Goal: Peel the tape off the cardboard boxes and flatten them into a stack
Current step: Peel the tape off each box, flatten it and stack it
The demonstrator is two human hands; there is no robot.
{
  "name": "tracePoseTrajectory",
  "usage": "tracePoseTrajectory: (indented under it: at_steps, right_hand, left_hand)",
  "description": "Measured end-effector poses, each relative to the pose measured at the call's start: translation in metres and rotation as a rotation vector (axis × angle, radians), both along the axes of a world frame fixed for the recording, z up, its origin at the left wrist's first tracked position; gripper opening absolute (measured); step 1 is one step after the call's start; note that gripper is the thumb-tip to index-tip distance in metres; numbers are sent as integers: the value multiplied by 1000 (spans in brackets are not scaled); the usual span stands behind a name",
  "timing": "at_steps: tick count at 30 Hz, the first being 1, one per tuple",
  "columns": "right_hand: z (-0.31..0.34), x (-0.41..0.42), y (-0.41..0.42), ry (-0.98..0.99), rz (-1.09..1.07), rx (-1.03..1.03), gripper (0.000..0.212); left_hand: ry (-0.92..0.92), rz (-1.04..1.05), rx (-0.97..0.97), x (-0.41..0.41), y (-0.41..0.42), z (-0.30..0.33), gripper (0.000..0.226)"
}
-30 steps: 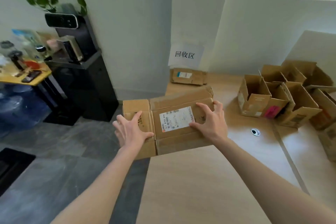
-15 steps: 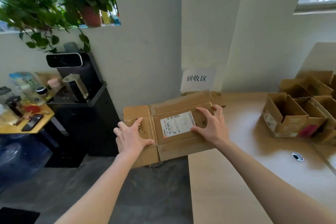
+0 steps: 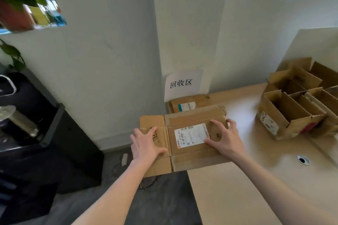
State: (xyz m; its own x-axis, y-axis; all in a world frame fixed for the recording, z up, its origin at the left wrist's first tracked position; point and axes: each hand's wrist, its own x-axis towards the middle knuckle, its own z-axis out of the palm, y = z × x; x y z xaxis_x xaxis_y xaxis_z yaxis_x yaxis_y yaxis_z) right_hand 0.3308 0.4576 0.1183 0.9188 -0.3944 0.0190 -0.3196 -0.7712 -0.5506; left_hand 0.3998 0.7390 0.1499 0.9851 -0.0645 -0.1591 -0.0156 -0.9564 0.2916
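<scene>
Head view: flattened box (image 3: 184,142) lies long axis left-right.

Both bare forearms reach forward, converging from the lower corners. The left hand (image 3: 146,145) lies palm down, fingers spread and nearly straight, thumb angled right. The right hand (image 3: 225,138) lies palm down too, fingers splayed, slightly arched.
</scene>
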Motion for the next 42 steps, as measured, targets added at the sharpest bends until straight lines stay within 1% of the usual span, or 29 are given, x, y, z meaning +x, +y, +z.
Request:
tracePoseTrajectory:
  at_steps: [4,7,12,16,21,23,25,26,28,31,33,36,38,42]
  right_hand:
    - [-11,60,-36,42,-69,-51,84]
    - [-24,108,-61,83,-101,-80,84]
    - [-58,180,-108,206,-123,-88,83]
    - [-98,229,-149,286,-120,-69,85]
    - [-152,319,-195,340,-49,-51,83]
    - [-177,352,-210,369,-18,-40,84]
    - [-203,377,-221,408,-4,-35,86]
    - [-217,385,-224,422,4,-37,86]
    - [-242,393,-224,419,24,-71,85]
    - [-268,386,-213,330,57,-167,83]
    - [-274,385,-213,254,25,-183,81]
    - [-277,382,-215,261,27,-197,79]
    - [-278,384,-215,245,17,-203,79]
    - [-277,384,-212,276,7,-231,80]
  left_hand:
    - [29,-79,-68,76,-37,-25,100]
    - [54,-115,-105,133,-64,-52,102]
    - [120,-142,-130,208,-108,-100,100]
    - [174,-137,-120,254,-147,-141,99]
    - [162,-84,-103,323,-189,-203,92]
    - [160,-58,-67,345,-204,-227,89]
    - [117,-53,25,360,-216,-250,89]
    - [55,-84,90,364,-221,-261,90]
    - [-64,-217,159,369,-230,-279,92]
    - [-95,-395,204,372,-237,-302,99]
    - [-125,-462,225,374,-238,-310,92]
    - [-101,-503,231,375,-238,-311,84]
    - [-105,-499,235,375,-238,-314,83]
    - [-82,-474,280,375,-241,-308,83]
